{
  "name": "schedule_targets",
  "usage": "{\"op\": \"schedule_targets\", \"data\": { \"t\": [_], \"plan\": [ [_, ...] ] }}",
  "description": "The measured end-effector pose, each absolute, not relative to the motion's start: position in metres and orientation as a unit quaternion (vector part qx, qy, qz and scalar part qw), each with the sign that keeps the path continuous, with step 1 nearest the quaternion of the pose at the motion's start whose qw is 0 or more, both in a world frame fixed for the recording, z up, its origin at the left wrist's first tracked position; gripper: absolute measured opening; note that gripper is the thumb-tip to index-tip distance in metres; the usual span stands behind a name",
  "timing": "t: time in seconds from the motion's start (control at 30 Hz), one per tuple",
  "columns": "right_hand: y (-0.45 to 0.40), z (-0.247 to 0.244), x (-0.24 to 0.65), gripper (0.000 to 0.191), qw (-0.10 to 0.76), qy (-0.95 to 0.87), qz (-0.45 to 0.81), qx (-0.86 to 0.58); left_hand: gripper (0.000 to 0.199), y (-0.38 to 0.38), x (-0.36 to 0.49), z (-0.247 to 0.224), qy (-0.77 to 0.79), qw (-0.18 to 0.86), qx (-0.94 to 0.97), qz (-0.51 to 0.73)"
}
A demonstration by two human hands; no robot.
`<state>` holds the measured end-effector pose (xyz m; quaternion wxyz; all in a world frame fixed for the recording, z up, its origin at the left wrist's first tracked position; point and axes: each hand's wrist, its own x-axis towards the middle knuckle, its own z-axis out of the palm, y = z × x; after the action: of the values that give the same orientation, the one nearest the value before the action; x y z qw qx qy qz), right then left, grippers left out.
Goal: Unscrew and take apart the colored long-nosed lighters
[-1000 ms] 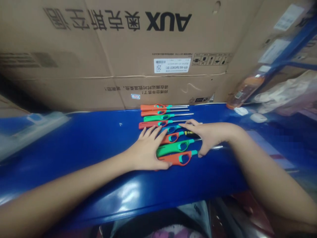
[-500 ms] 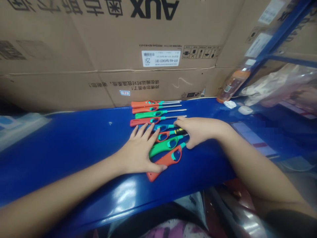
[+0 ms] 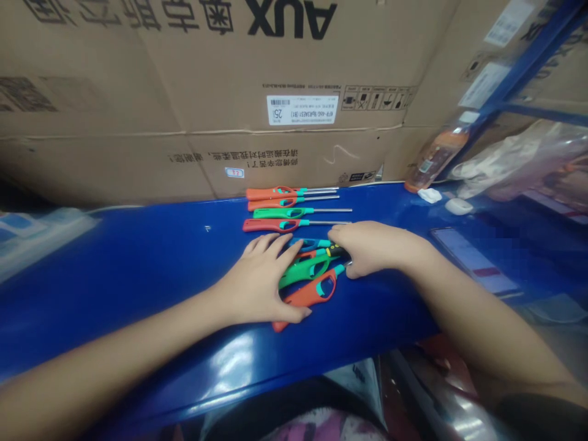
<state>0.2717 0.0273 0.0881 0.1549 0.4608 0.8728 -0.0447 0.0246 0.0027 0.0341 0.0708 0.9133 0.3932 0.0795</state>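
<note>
On the blue table (image 3: 156,263) we see the left hand (image 3: 257,282) laid over the handles of four long-nosed gas lighters, its fingers spread and its thumb at the near side, so the bunch is clasped between them: a blue lighter (image 3: 316,243), an orange lighter (image 3: 307,254), a green lighter (image 3: 294,274) and, nearest to us, a tilted red-orange lighter (image 3: 305,296). The right hand (image 3: 372,246) has its fingers clamped on the nozzles, although we cannot tell whether every one is inside. Behind, four more lighters (image 3: 269,213) lie side by side before the cardboard box (image 3: 193,79).
</note>
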Motion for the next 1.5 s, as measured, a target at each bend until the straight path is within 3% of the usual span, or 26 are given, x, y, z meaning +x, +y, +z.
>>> {"op": "schedule_targets", "data": {
  "t": [0.17,0.6,0.8,0.97,1.23,1.5],
  "plan": [
    [0.027,0.090,0.273,0.024,0.169,0.870,-0.041,0.460,0.096,0.008,0.022,0.038,0.390,0.085,0.911,0.099],
    [0.031,0.087,0.276,0.030,0.169,0.873,-0.055,0.455,0.083,0.023,0.014,0.046,0.404,0.099,0.898,0.143],
    [0.037,0.087,0.280,0.030,0.159,0.873,-0.095,0.451,0.060,0.052,-0.004,0.045,0.433,0.067,0.880,0.182],
    [0.041,0.089,0.284,0.028,0.154,0.876,-0.120,0.442,0.057,0.072,-0.017,0.032,0.447,0.031,0.872,0.199],
    [0.047,0.091,0.288,0.019,0.155,0.856,-0.224,0.438,0.053,0.083,-0.021,0.011,0.430,0.078,0.859,0.266],
    [0.050,0.097,0.299,0.015,0.083,0.862,-0.298,0.401,0.054,0.081,-0.022,0.009,0.426,0.075,0.861,0.267]
  ]
}}
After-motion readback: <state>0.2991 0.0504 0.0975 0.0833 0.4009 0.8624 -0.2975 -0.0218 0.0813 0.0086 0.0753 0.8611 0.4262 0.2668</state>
